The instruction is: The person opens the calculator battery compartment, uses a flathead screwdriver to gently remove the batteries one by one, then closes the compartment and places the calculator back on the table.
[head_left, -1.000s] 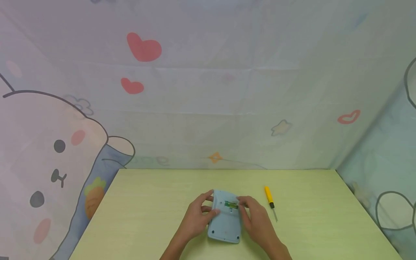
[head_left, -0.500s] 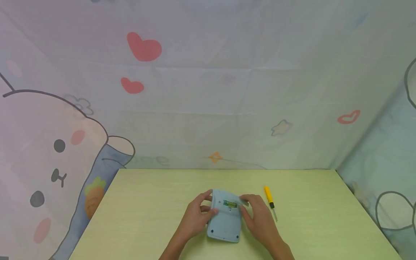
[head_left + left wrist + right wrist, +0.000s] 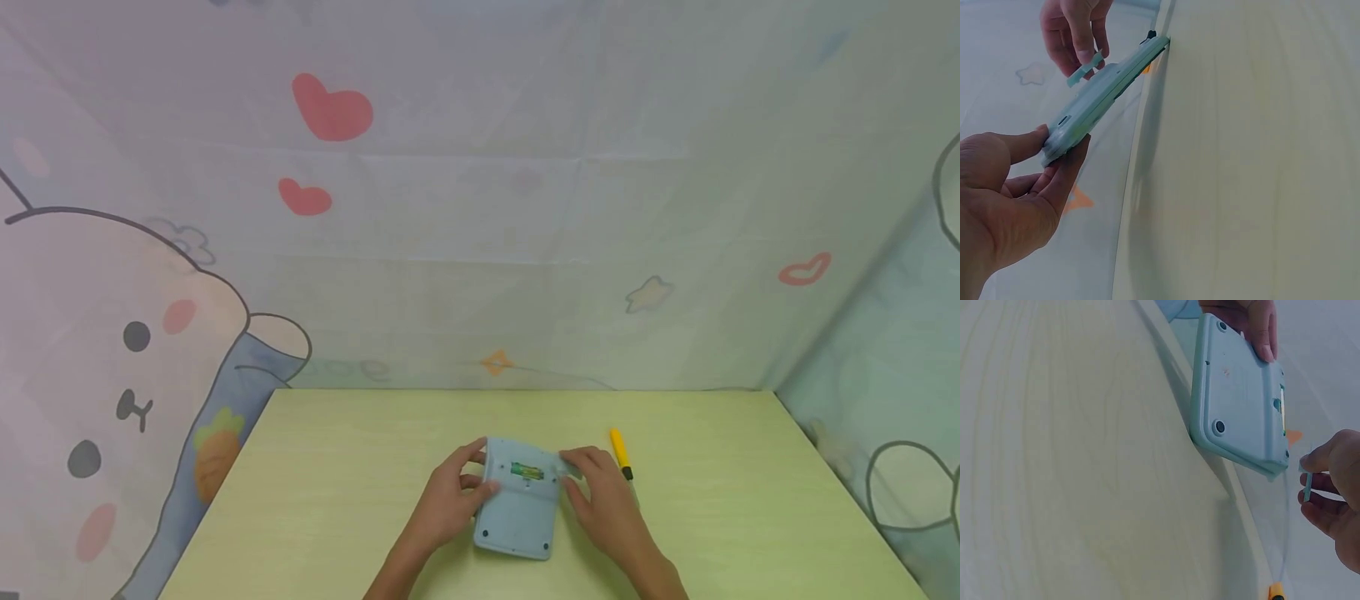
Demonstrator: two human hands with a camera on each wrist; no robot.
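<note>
A light blue calculator [image 3: 516, 521] is tilted up with its back facing me, and a green battery [image 3: 527, 472] shows in its uncovered compartment. My left hand [image 3: 447, 497] grips the calculator's left edge, thumb on the back and fingers behind. Just off the opposite edge, my right hand [image 3: 606, 507] pinches a small light blue battery cover [image 3: 1085, 69] between thumb and fingers. The cover is apart from the calculator in the right wrist view. Dark round feet [image 3: 1220, 427] sit at the calculator's lower corners.
To the right of my right hand lies a screwdriver [image 3: 619, 450] with a yellow and black handle, its shaft mostly hidden by that hand. The pale wooden table [image 3: 360, 467] ends at a printed cloth backdrop [image 3: 450, 217] with hearts.
My right hand has drawn the battery cover away to the right, off the compartment, which is now fully in view. The calculator and left hand have shifted slightly left.
</note>
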